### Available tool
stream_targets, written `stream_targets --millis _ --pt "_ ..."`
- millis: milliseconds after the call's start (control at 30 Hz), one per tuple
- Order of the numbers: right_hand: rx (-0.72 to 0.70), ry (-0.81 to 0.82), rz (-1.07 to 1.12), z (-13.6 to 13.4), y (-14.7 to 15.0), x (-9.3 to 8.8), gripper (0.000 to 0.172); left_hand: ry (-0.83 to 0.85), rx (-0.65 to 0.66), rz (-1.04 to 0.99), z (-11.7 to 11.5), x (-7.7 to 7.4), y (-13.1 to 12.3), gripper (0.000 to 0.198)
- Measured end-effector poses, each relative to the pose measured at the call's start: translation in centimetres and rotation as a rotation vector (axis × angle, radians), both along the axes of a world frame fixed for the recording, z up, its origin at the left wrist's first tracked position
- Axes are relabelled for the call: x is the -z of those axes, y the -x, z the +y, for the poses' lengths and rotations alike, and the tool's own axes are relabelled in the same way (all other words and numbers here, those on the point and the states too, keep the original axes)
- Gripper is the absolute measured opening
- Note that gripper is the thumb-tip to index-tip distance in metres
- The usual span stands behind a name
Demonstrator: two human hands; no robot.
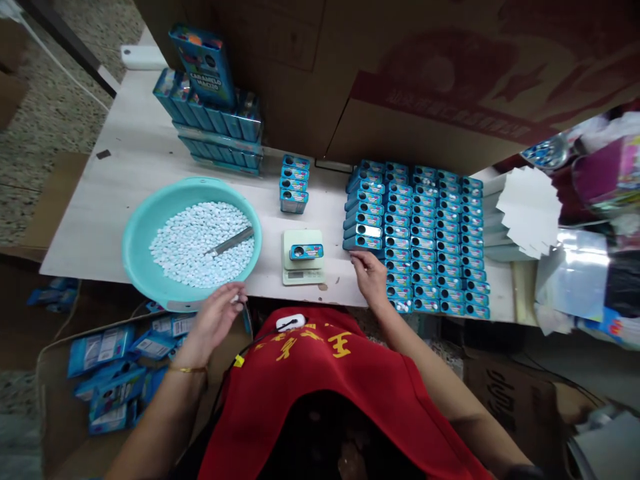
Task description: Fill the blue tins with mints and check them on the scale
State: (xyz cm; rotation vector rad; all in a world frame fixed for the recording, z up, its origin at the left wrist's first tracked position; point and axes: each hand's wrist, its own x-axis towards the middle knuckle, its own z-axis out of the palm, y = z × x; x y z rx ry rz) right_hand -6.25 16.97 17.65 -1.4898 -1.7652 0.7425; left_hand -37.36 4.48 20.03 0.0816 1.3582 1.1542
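Blue tin [307,252] located on the pale scale [303,265], narrow printed face up. Long axis left to right, dark opening at the left end, lettering toward the right. Nearest the body, red apron [320,373] with yellow characters. At lower left, below table level, open carton [54,393] containing blue packets [113,393], heaped at mixed angles. Left hand [217,320] just beside the near rim of the turquoise bowl [134,257], fingers curled together, small white pellet pinched at the fingertips. Right hand [371,279] at the left edge of the tin block [423,242], thumb and forefinger close together; cannot tell whether clamped on a tin. Hands well apart. In the bowl, broad bed of white pellets [187,233], with metal scoop [231,241] lying across the right side. In the block, five columns, long axes left to right, openings at left ends, pellets visible in some. Beyond the scale, file of four tins [294,175], similarly aligned. At far left, stacked tins [215,120]; behind, large cardboard box [400,60].
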Motion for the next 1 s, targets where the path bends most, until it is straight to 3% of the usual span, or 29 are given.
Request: stream_targets --millis 133,233,300,433,567,700,800,900,1000 --pt "0.115 0.161 0.083 -0.9 -1.3 1.4 0.023 -0.095 -0.109 0.216 1.7 -0.5 4.4 0.025" --pt "0.122 0.194 0.141 -0.9 -0.6 1.4 0.023 -0.053 -0.083 0.303 2.9 -0.1 6.3 0.029" --pt "0.093 0.175 0.138 -0.6 0.0 1.1 0.023 -0.034 -0.056 0.309 3.5 -0.1 6.0 0.030" --pt "0.038 0.116 0.093 -0.4 0.7 0.5 0.022 -0.071 0.040 0.304 4.5 -1.2 2.7 0.032" --pt "-0.111 0.054 -0.020 0.0 2.1 -0.3 0.022 -0.109 0.275 0.606 5.5 -1.3 1.4 0.026" --pt "-0.412 -0.039 -0.273 1.3 5.4 -0.8 0.045 -0.035 0.471 1.105 5.3 1.0 4.8 0.026" --pt "-0.561 -0.027 -0.449 2.7 7.7 -0.9 0.044 -0.005 0.612 1.294 4.5 3.7 7.9 0.028" --pt "-0.557 -0.059 -0.493 4.5 9.1 -1.1 0.037 -0.014 0.676 1.313 3.6 6.0 9.4 0.037" --pt "-0.471 -0.129 -0.456 7.1 10.7 -1.0 0.039 0.007 0.619 1.311 3.3 5.9 8.7 0.040"
